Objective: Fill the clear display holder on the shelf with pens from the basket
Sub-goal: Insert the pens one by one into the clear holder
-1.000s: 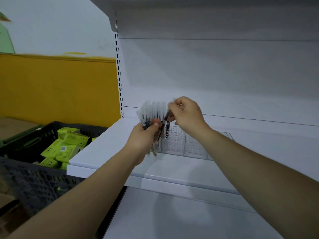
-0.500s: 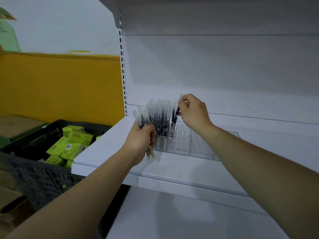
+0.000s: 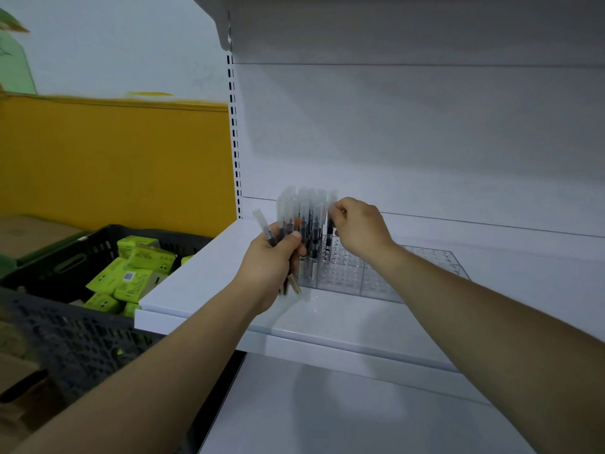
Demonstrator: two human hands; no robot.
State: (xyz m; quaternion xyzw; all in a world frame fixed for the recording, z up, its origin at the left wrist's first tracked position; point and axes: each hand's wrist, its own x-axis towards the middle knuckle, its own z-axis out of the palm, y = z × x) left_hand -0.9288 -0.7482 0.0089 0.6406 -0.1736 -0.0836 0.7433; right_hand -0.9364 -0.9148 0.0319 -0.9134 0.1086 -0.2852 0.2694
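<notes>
So a bunch of pens (image 3: pixel 263 224) is gripped in the left hand (image 3: pixel 268 263), fingers curled round the barrels. One clear cap is stuck out tilted to the left, and the tips are poking out below the palm. A single pen (image 3: pixel 330 226) is pinched near its cap by the right hand (image 3: pixel 360 231) and held upright over the left end of the holder (image 3: pixel 409 270), just beside the row of pens (image 3: pixel 311 217) already stood there. Whether its tip is actually seated in a hole can't be told, it's kinda blurry. The holder is set on the white shelf (image 3: pixel 203 273), toward the left, with its clear grid of holes stretched out to the right of the hands. Its front left corner is blocked by the left hand and the bunch, and part of the row is covered too, so the two lots are hard to tell apart there. Off the shelf's left edge and lower down, a dark basket (image 3: pixel 59 335) is parked; only green boxes (image 3: pixel 134 280) can be made out in it. Behind that a carton (image 3: pixel 32 234) and a yellow wall (image 3: pixel 114 165) are seen. A slotted upright (image 3: pixel 233 126) is fixed at the shelf's back left corner, and a lower shelf (image 3: pixel 327 414) is seen underneath.
</notes>
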